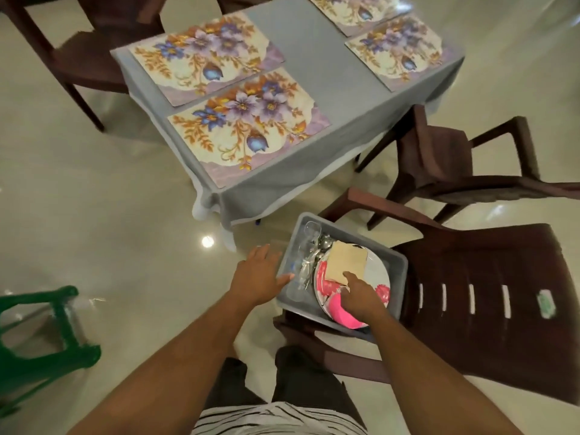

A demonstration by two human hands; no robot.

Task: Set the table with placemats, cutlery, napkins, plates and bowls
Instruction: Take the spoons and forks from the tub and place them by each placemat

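A grey bin [396, 265] rests on a brown chair's seat in front of me. It holds a white plate [378, 271] with pink flowers, a pink bowl [340, 310], beige napkins [346, 260], metal cutlery [317, 249] and a clear glass [310, 229]. My right hand [361, 298] reaches into the bin, its fingertips on the near edge of the napkins. My left hand [259, 274] hovers with straight fingers at the bin's left rim. Several floral placemats [248, 127] lie on the table [310, 58], which has a grey cloth.
Brown plastic chairs stand around the table: one under the bin [489, 296], one at the right [455, 161], one at the far left [78, 54]. A green stool [47, 337] stands on the glossy floor at lower left.
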